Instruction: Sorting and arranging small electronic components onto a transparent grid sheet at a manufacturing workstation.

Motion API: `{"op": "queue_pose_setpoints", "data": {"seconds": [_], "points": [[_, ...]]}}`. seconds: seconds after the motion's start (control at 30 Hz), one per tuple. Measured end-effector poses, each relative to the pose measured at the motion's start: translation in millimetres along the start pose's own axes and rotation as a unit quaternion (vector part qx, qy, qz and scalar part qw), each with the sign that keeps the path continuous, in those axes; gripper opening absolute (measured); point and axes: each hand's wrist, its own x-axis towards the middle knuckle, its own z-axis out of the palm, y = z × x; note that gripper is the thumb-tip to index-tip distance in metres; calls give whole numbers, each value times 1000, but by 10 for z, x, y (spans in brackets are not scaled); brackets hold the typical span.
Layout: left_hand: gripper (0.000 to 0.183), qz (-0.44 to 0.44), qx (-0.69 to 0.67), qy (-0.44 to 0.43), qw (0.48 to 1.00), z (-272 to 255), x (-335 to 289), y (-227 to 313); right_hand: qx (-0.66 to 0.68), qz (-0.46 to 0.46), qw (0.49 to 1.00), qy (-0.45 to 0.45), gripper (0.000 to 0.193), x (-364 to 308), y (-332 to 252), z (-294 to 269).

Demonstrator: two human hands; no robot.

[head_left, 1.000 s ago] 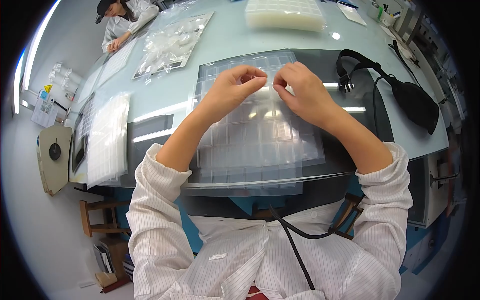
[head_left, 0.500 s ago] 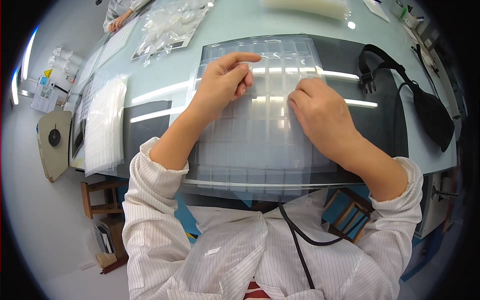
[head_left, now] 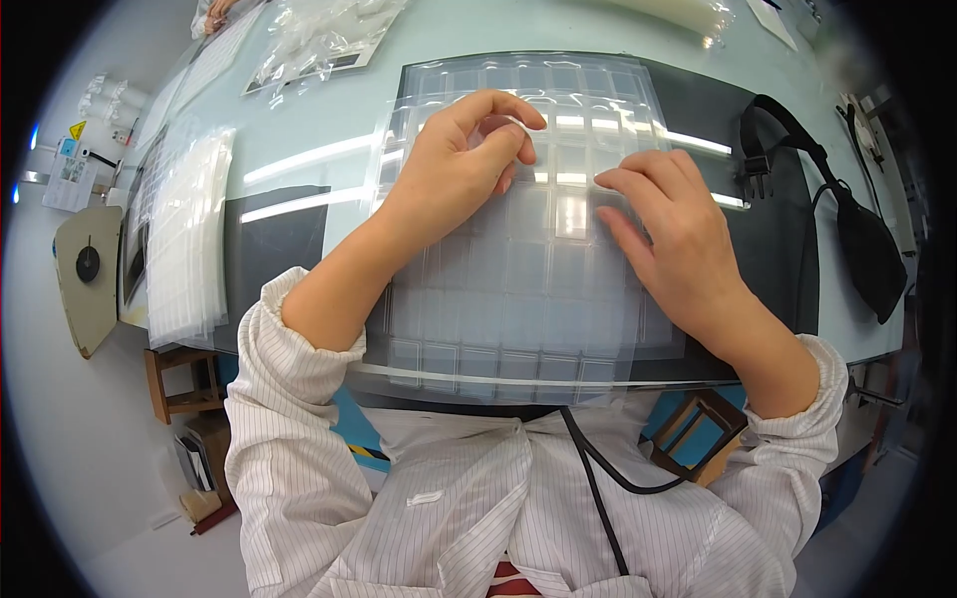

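While clear gridded sheets [head_left: 478, 274] lie layered on the dark mat [head_left: 783, 264], overhanging the table [head_left: 334, 112] at its near edge, the left hand [head_left: 451, 164] curls above them, thumb near forefinger, any grip untellable; the right hand [head_left: 673, 229], thumb and fingers parted, seemingly holds nothing. Rightward: black pouch [head_left: 867, 259]. Leftward: whitish stack [head_left: 187, 239].

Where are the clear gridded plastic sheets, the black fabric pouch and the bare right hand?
Clear gridded plastic sheets [head_left: 498, 279]: head view, central area.
Black fabric pouch [head_left: 869, 257]: head view, middle of its body.
Bare right hand [head_left: 686, 221]: head view, back of the hand.
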Motion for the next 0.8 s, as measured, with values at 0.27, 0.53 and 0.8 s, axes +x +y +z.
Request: {"op": "queue_pose_setpoints", "data": {"seconds": [0.27,0.53,0.8], "points": [[20,115,87,-67,987,116,-130,24,168,40,985,-30,9,158,-82,-218],[25,61,22,-71,995,-53,-132,97,140,46,989,4,8,152,-45,89],[29,-6,-35,-13,999,-88,-242,-3,4,-10,1000,-20,16,106,-128,151]]}}
